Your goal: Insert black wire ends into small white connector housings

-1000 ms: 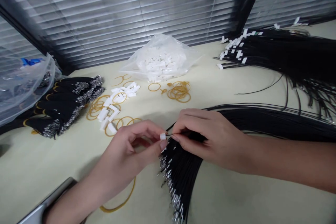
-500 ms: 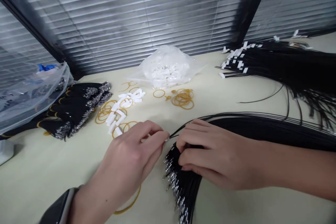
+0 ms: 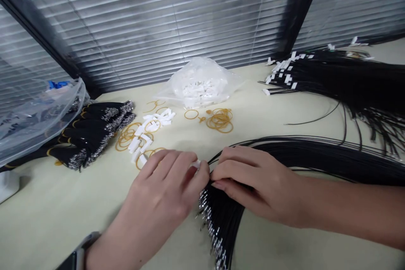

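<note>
My left hand [image 3: 164, 196] is closed in a pinch, with a small white connector housing [image 3: 196, 163] between thumb and forefinger. Right beside it, my right hand [image 3: 259, 183] has its fingertips pressed together on a black wire at the near end of the wire bundle [image 3: 319, 156]; the exact grip is partly hidden. The fingertips of both hands nearly meet. Below them, the bundle's crimped silver terminals [image 3: 210, 219] fan out along its end. More white connector housings [image 3: 137, 145] lie loose past my left hand, mixed with yellow rubber bands [image 3: 126, 137].
A clear bag of white housings [image 3: 201, 82] stands at the back, with a pile of rubber bands [image 3: 220, 120] before it. Banded black wire bundles [image 3: 91, 130] and a plastic bag [image 3: 41, 114] lie left. Wires with white housings fitted [image 3: 341, 71] lie back right.
My left hand has turned slightly and moved closer to the right fingertips; the white housing now shows above its thumb. My right fingers have closed up nearer the wire ends.
</note>
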A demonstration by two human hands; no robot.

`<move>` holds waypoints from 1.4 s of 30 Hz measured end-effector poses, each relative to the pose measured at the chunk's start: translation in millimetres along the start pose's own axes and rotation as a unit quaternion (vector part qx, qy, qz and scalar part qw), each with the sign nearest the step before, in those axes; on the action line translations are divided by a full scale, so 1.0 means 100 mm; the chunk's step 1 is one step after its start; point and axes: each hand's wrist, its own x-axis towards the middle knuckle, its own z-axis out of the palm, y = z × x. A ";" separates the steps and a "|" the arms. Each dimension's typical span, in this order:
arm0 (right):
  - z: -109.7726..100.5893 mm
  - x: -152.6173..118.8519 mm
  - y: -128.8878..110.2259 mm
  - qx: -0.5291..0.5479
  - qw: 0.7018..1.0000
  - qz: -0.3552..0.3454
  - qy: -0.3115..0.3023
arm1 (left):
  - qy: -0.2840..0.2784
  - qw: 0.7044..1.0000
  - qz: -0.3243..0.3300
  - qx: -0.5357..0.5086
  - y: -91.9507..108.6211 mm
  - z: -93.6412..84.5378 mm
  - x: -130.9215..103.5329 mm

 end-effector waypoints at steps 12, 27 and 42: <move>0.03 0.00 0.04 0.026 0.997 0.038 0.055 | -0.068 0.934 -0.188 -0.298 -0.03 0.09 -0.05; 0.07 -0.01 0.05 -0.078 0.991 0.093 0.056 | -0.044 0.785 -0.349 -0.510 0.02 0.10 0.04; 0.08 -0.04 0.08 -0.104 0.989 0.083 0.066 | -0.088 0.673 -0.416 -0.605 0.00 0.10 0.06</move>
